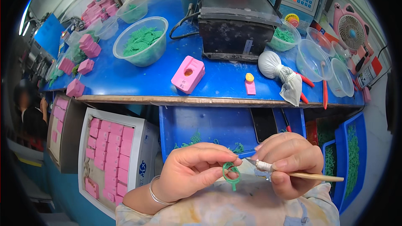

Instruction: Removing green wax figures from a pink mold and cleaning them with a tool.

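Note:
My left hand (188,167) pinches a green wax ring (233,181), a thin open band with a short stem hanging down. In my right hand (297,163) is a small craft knife (320,177) with a wooden handle and white wrapping near its blade. The blade tip points left, close to the ring and my left fingertips; whether it touches the wax I cannot tell. Below both hands lies a patterned cloth on my lap. Just beyond them, an open blue drawer (209,119) holds scattered green wax pieces (194,139) and a dark phone (264,123).
On the blue bench (146,79) stand a pink mould block (188,75), a white cloth pouch (270,65), a bowl of green pieces (144,42) and a black machine (234,33). Pink blocks fill a box (140,163) at left. Blue bins (341,159) stand right. Another person sits far left.

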A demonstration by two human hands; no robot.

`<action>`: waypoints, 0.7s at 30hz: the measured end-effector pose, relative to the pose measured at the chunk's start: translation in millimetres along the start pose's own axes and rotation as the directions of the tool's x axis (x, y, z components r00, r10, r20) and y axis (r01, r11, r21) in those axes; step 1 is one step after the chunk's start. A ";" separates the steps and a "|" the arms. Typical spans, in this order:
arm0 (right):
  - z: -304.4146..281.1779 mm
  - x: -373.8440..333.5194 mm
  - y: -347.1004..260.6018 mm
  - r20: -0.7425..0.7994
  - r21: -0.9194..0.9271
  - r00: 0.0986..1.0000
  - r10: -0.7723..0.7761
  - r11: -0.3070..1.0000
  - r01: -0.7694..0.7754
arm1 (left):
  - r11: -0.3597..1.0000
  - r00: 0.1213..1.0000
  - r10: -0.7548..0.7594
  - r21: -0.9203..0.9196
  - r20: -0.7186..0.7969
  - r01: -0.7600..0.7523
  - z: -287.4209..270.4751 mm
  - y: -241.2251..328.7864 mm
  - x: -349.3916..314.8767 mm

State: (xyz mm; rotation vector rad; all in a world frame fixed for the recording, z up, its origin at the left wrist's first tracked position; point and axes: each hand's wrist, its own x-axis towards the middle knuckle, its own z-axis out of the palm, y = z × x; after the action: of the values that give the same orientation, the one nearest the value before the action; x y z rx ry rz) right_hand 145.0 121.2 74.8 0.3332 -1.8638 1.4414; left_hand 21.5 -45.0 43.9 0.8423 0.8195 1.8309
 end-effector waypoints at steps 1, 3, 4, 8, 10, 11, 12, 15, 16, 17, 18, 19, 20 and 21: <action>-1.1 1.0 0.0 -0.002 0.000 1.000 0.002 1.000 -0.002 | 1.000 1.000 -0.003 -0.001 0.000 0.003 0.2 -0.6 -0.5; -2.6 3.6 1.1 0.106 -0.057 0.994 -0.010 0.998 0.017 | 1.000 0.999 -0.002 -0.016 -0.044 0.001 -0.1 -1.6 -1.9; -1.3 4.4 2.3 0.107 -0.056 0.994 -0.008 0.998 0.014 | 1.000 0.999 -0.003 -0.018 -0.046 0.002 -1.6 -2.3 -2.4; 5.5 0.6 3.9 0.171 -0.172 0.983 -0.065 0.981 0.095 | 0.998 0.998 0.048 -0.047 -0.041 -0.050 -1.5 -6.7 -0.7; 7.5 -0.8 3.8 0.139 -0.193 0.986 -0.088 0.974 0.114 | 0.996 0.997 0.060 -0.057 -0.043 -0.063 -2.5 -7.3 -1.1; 7.9 -0.2 3.9 0.149 -0.188 0.985 -0.084 0.976 0.111 | 0.997 0.998 0.054 -0.059 -0.038 -0.056 -3.9 -7.1 -2.1; 8.2 0.2 4.0 0.160 -0.183 0.984 -0.080 0.977 0.109 | 0.997 0.998 0.047 -0.061 -0.032 -0.049 -4.5 -7.0 -2.9; 10.7 -0.1 6.5 0.135 -0.127 0.986 -0.100 0.985 0.117 | 0.997 0.998 0.040 -0.062 -0.052 -0.043 -3.4 -6.6 -3.9; 11.4 -0.5 7.7 0.135 -0.127 0.986 -0.100 0.985 0.117 | 0.997 0.998 0.040 -0.063 -0.052 -0.044 -3.2 -6.2 -3.9; 12.1 -1.2 8.9 0.127 -0.113 0.986 -0.106 0.986 0.120 | 0.998 0.998 0.041 -0.050 -0.050 -0.044 -2.9 -5.9 -3.6; 12.4 -1.6 9.4 0.118 -0.099 0.987 -0.111 0.987 0.123 | 0.998 0.998 0.042 -0.038 -0.047 -0.044 -2.7 -5.6 -3.4; 12.4 -1.3 9.5 0.118 -0.099 0.987 -0.111 0.988 0.122 | 0.998 0.998 0.042 -0.038 -0.047 -0.044 -2.7 -5.4 -3.3; 12.1 -0.9 9.7 0.126 -0.108 0.985 -0.116 0.986 0.130 | 0.999 0.998 0.045 -0.018 -0.048 -0.046 -2.6 -5.3 -3.2; 12.0 -0.7 9.8 0.135 -0.117 0.983 -0.122 0.983 0.138 | 0.999 0.998 0.049 0.003 -0.049 -0.049 -2.6 -5.2 -3.2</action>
State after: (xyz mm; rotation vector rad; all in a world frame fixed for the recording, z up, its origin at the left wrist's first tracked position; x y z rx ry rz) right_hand 134.8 113.4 66.2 0.4851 -1.9855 1.2330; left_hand 22.8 -46.5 37.6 0.8278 0.8377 1.9003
